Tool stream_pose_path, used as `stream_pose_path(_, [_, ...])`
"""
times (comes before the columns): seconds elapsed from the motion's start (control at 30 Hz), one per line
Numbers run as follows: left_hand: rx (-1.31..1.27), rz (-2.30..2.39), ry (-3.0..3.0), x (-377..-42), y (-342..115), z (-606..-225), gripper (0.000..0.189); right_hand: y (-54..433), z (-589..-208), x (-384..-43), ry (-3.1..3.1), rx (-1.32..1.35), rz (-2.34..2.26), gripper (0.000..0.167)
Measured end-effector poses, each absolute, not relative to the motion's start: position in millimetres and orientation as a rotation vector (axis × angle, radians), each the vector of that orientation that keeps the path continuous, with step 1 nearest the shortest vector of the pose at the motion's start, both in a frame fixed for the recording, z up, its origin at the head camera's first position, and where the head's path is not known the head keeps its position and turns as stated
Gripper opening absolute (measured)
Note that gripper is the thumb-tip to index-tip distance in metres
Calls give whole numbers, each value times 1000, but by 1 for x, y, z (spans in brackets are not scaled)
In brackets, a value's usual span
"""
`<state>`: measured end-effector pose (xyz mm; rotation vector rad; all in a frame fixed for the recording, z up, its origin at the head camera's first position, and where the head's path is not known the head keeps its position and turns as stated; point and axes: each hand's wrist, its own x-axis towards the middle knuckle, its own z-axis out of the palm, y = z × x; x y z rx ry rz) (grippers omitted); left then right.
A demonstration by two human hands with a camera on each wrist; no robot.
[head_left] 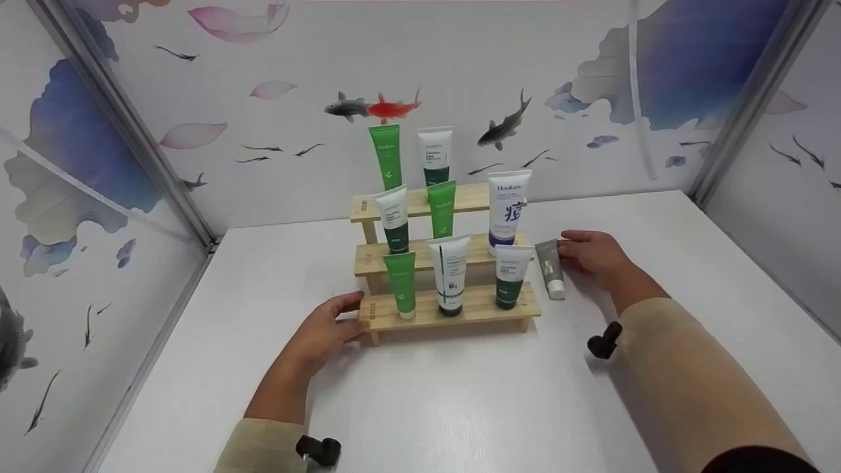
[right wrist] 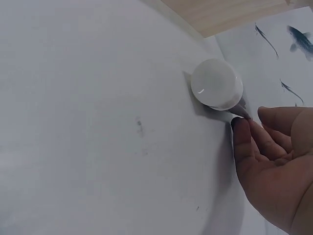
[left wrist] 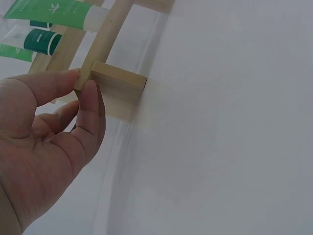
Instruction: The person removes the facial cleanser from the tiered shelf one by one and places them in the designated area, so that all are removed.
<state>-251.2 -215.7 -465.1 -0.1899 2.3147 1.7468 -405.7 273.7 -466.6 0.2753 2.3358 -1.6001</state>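
Observation:
In the head view a three-tier wooden display stand point(head_left: 473, 318) holds several upright squeeze tubes. My left hand point(head_left: 326, 330) is at the left end of its lowest shelf. In the left wrist view, thumb and finger pinch the shelf's end point(left wrist: 105, 46), just by its short leg point(left wrist: 120, 78). To the right of the stand a grey tube point(head_left: 549, 266) with a white cap lies on the table, cap toward me. My right hand point(head_left: 593, 253) is beside it, fingers loosely bent. In the right wrist view the fingertips touch the tube's edge behind the round white cap point(right wrist: 215, 84).
On the lowest shelf stand a green tube point(head_left: 402, 282), a white tube point(head_left: 451, 269) and a white-and-dark-green tube point(head_left: 510, 276). A taller white-and-blue tube point(head_left: 507, 207) is at the middle shelf's right. Printed panels point(head_left: 460, 66) enclose the white table point(head_left: 447, 407) behind and at both sides.

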Motion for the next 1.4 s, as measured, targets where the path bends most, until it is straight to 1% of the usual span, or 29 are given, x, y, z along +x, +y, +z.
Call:
stream_pose_path(0.27, [-201,1721,2329,-252,-216,-465,65,277,-460,-401,2241,247,-1788,62])
stream_pose_path(0.73, [-210,1740,2326,-251,-212,-465,65,273,-449,-393,2245,215,-1881,57])
stream_pose_path(0.87, [-216,1745,2327,-251,-212,-464,65,269,-438,-390,2277,176,-1884,55])
stream_pose_path(1.27, [-237,1748,2325,-251,-213,-466,65,261,-394,-384,2321,60,-1903,58])
stream_pose_path(1.4, [-229,1749,2330,-250,-213,-465,66,257,-379,-380,2329,56,-1915,56])
